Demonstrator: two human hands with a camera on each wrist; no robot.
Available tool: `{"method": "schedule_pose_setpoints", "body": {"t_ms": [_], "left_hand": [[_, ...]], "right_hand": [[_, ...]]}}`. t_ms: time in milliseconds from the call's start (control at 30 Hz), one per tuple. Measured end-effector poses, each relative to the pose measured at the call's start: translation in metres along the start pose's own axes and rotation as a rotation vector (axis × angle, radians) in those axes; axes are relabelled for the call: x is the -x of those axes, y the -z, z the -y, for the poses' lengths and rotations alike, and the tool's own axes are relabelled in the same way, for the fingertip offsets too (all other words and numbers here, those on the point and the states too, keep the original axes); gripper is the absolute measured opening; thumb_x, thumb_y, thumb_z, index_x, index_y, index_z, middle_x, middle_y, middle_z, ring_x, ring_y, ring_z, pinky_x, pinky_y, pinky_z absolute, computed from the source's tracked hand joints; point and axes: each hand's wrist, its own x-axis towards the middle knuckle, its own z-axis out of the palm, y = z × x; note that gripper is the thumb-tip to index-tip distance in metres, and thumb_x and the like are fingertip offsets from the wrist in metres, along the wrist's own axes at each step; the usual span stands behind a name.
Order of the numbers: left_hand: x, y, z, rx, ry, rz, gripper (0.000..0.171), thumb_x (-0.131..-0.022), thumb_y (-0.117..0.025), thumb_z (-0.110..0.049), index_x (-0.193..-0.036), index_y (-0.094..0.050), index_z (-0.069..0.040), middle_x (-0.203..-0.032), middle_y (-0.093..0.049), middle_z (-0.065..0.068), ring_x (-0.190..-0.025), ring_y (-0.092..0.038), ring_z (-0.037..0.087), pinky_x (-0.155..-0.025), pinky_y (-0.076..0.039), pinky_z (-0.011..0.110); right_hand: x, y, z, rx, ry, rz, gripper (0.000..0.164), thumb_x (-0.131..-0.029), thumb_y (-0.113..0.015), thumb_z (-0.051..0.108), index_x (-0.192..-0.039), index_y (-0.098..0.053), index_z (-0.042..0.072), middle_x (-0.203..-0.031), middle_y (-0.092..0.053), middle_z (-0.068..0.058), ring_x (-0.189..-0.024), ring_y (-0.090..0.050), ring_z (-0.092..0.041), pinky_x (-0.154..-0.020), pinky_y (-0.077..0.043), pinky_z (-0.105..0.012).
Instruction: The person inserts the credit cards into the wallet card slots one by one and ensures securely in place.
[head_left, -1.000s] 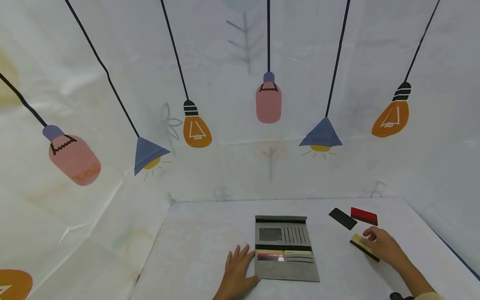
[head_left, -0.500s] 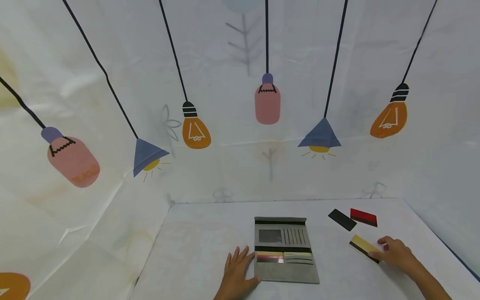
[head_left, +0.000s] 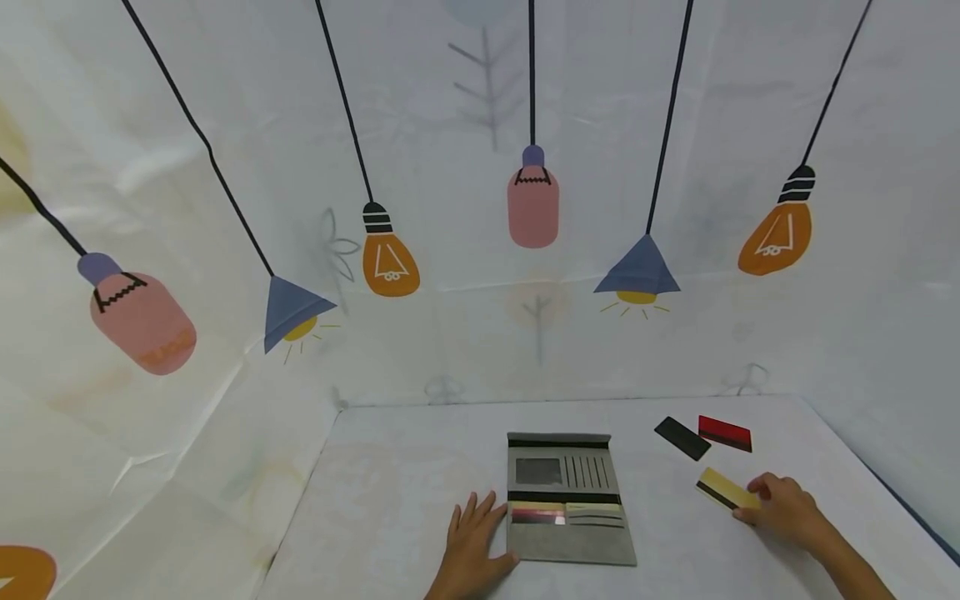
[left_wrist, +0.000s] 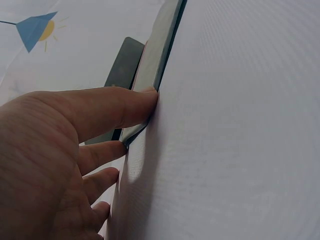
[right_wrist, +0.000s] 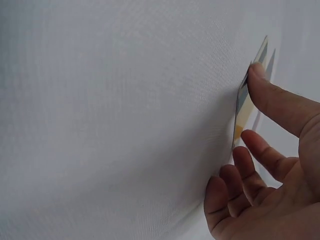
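Note:
A grey wallet [head_left: 570,546] lies unfolded on the white table, a striped card and a pale one showing in its lower slots. My left hand [head_left: 472,550] rests beside its left edge with fingers spread. In the left wrist view, the thumb touches the wallet's edge [left_wrist: 156,60] and the index fingertip is right at its corner. To the right, my right hand [head_left: 791,512] pinches a yellow card with a black stripe [head_left: 720,487] at its right end. The right wrist view has the thumb on one edge of this card [right_wrist: 244,107] and the index fingertip at another.
Beyond the right hand lie a black card [head_left: 682,438] and a red card with a dark stripe [head_left: 725,433], corners close together. A white wall sheet [head_left: 450,342] with printed lamps rises behind the table's back edge.
The right hand first shifted right along the yellow card to its right end, then closed its thumb and index finger on it. The left hand and wallet have stayed put.

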Motion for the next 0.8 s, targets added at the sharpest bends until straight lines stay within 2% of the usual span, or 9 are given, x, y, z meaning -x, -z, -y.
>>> {"method": "schedule_pose_setpoints", "body": {"t_ms": [167, 400, 533, 633, 800], "left_hand": [[0.0006, 0.0017, 0.0000, 0.012, -0.009, 0.004, 0.070, -0.072, -0.073, -0.045, -0.134, -0.049, -0.026, -0.148, -0.039, 0.001, -0.141, -0.024, 0.032, -0.112, -0.009, 0.059], [0.0004, 0.0014, -0.0003, 0.014, -0.008, 0.004, 0.070, -0.071, -0.073, -0.045, -0.134, -0.049, -0.025, -0.148, -0.039, 0.001, -0.141, -0.024, 0.033, -0.112, -0.008, 0.059], [0.0009, 0.0021, -0.0014, 0.022, -0.006, 0.007, 0.069, -0.072, -0.073, -0.045, -0.134, -0.050, -0.025, -0.148, -0.039, 0.002, -0.141, -0.024, 0.033, -0.112, -0.008, 0.059], [0.0009, 0.0024, -0.0019, 0.022, -0.005, 0.012, 0.069, -0.072, -0.073, -0.045, -0.134, -0.049, -0.025, -0.148, -0.038, 0.001, -0.141, -0.023, 0.033, -0.112, -0.008, 0.059], [0.0002, 0.0025, -0.0012, 0.022, -0.001, 0.015, 0.070, -0.072, -0.073, -0.046, -0.134, -0.049, -0.026, -0.148, -0.038, 0.001, -0.142, -0.022, 0.033, -0.112, -0.008, 0.059]], "right_hand": [[-0.0003, -0.0002, -0.0002, -0.019, -0.013, 0.010, 0.079, -0.060, -0.080, 0.050, -0.101, -0.052, -0.012, -0.089, -0.055, -0.020, -0.081, -0.050, -0.027, -0.068, -0.047, -0.042], [0.0017, -0.0008, -0.0003, -0.060, -0.009, 0.008, 0.083, -0.060, -0.081, 0.049, -0.102, -0.047, -0.014, -0.086, -0.054, -0.018, -0.079, -0.049, -0.026, -0.066, -0.046, -0.037], [0.0040, -0.0015, -0.0010, -0.106, 0.012, -0.011, 0.075, -0.068, -0.078, 0.043, -0.104, -0.044, -0.012, -0.087, -0.052, -0.018, -0.079, -0.049, -0.024, -0.065, -0.045, -0.032], [0.0072, -0.0008, -0.0012, -0.124, 0.051, -0.042, 0.067, -0.075, -0.074, 0.039, -0.108, -0.045, -0.012, -0.090, -0.054, -0.019, -0.079, -0.050, -0.023, -0.063, -0.045, -0.032], [0.0085, -0.0024, -0.0005, -0.125, 0.154, -0.095, 0.055, -0.080, -0.070, 0.030, -0.110, -0.052, -0.013, -0.087, -0.058, -0.013, -0.077, -0.052, -0.020, -0.060, -0.043, -0.030]]}}
